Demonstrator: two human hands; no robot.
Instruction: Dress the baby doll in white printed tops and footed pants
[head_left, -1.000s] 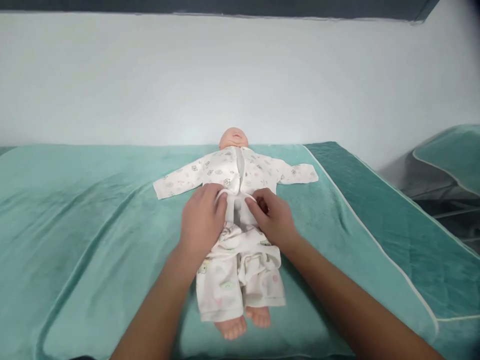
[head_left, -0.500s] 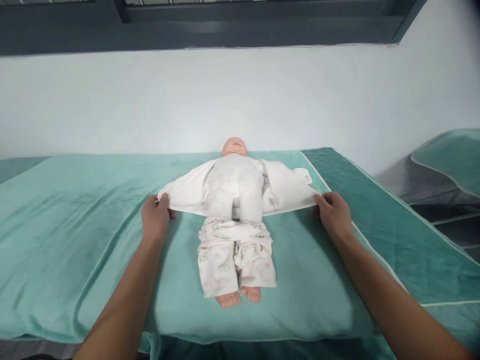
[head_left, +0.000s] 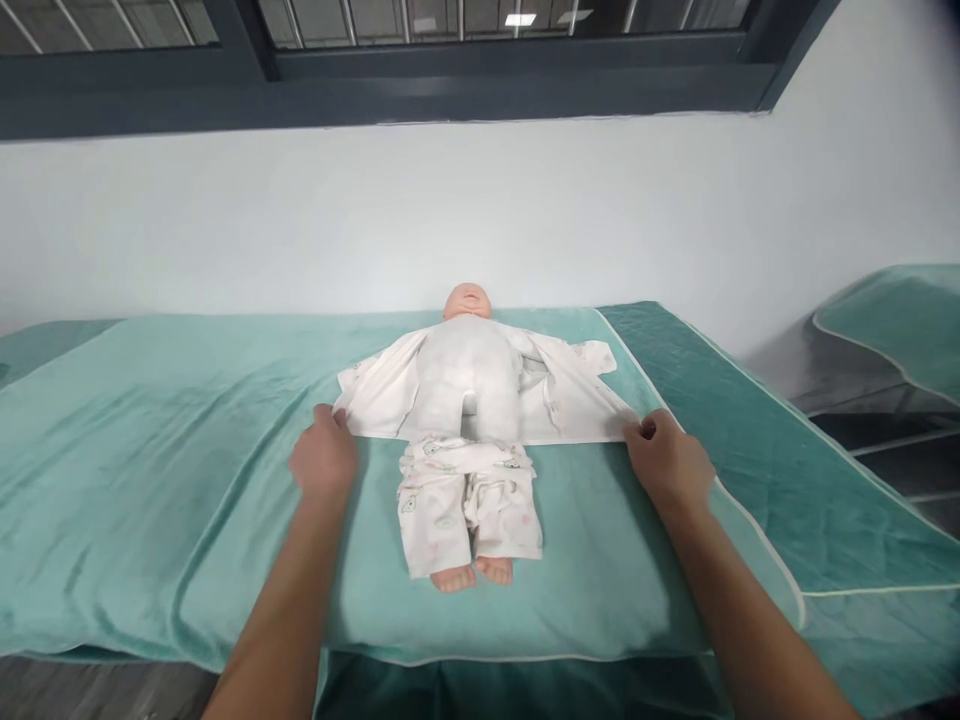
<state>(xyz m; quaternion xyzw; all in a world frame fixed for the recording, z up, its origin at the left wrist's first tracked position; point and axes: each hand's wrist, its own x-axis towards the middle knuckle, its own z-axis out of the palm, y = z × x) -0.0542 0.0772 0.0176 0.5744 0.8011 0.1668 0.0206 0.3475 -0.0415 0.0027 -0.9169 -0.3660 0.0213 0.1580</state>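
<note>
Shirt (head_left: 566,400) swings from closed to spread wide

Both front flaps, drawn together over the doll (head_left: 469,365) a second ago, now lie turned out to left and right, and the hands have moved well apart with them. The left hand (head_left: 324,455) has its grip closed on the left flap's near corner; the right hand (head_left: 670,460) pinches the right flap's near corner between thumb and fingers. Between them the shirt's near edge runs almost straight, its plain white inside facing up.

The shirt lies under and to both sides of the doll, which is on its back in the middle of the blanket (head_left: 150,430), head at the far edge by the wall (head_left: 300,220), feet (head_left: 454,580) toward the near edge. Its white body and upper legs are bare of the shirt. Printed trousers (head_left: 435,505) are bunched around the lower legs, just nearer than the shirt's edge, with the feet showing below the cuffs. On the right, a sleeve end pokes out beyond the flap.

To the right of the blanket is a darker green cover (head_left: 810,480), and farther right a green cushion (head_left: 900,325). Above the wall, a dark window frame (head_left: 480,95) with bars has come into fuller view.
</note>
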